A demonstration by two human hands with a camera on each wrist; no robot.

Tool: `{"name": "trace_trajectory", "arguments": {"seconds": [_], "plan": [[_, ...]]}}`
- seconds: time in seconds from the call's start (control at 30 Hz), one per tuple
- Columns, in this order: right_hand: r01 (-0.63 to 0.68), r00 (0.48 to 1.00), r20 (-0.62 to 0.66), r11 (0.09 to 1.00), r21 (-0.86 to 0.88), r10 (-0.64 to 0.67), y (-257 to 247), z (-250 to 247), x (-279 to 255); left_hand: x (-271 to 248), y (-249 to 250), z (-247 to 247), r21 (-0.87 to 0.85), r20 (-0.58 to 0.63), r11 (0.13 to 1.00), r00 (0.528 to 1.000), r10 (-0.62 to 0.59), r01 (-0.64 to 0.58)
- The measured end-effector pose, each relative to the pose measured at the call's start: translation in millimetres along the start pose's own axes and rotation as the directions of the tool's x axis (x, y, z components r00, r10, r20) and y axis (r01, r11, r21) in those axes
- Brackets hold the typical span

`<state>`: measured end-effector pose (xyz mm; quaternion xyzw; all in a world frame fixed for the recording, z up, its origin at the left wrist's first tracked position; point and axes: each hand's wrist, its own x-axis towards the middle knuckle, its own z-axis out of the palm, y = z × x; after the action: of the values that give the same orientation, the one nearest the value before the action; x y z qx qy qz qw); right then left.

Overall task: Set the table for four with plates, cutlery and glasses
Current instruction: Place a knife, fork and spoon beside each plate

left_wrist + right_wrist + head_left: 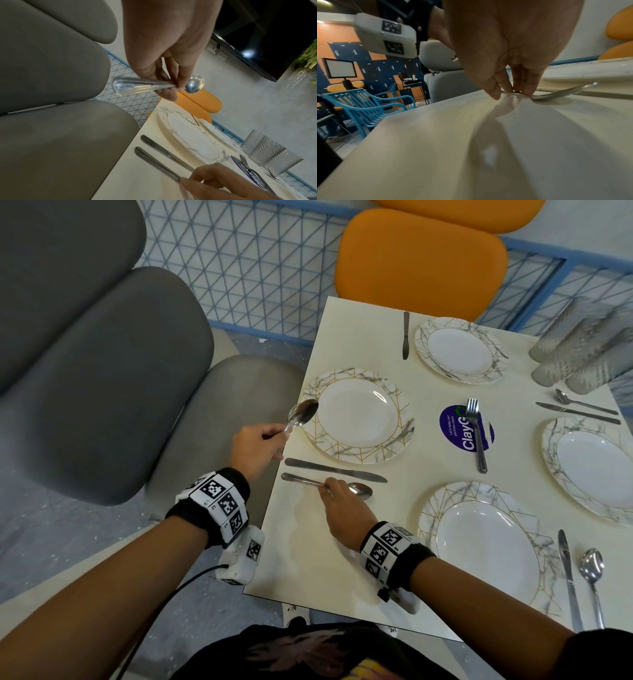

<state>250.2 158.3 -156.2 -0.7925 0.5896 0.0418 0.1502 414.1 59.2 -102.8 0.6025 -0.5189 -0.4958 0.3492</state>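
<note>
**Spoons in both hands at the left-edge setting**

Cutlery goes down one setting at a time here, and the near-left plate (358, 416) is the landmark. The left hand (255, 448) pinches a spoon (301, 414) by its handle, fingers curled round it, holding it raised just off that plate's left rim; probably it is a spare kept clear of the table (342, 559) while the other is set. The right hand (342, 508) presses its fingertips (524, 89) on a second spoon (359, 489) lying flat below the plate, beside a knife (335, 470), seemingly squaring it parallel to the knife. Whether those fingers pinch the handle or only push on it, I cannot tell.

Well right of the plate a fork (476, 433) lies across a sticker (455, 428), likely unplaced. Beyond it the glasses (579, 347) stand clustered at the far corner, blurred; their number is hard to make out. The far-right plate (596, 470) is cut off by the frame.
</note>
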Motion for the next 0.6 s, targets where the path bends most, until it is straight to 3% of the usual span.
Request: {"name": "trace_trajectory", "arguments": {"seconds": [0.6], "plan": [[-0.023,0.999,-0.044,0.998,0.053,0.026,-0.3,4.3,2.0,7.3,-0.8,3.0,0.09,0.012,0.996,1.0,0.02,-0.021]]}}
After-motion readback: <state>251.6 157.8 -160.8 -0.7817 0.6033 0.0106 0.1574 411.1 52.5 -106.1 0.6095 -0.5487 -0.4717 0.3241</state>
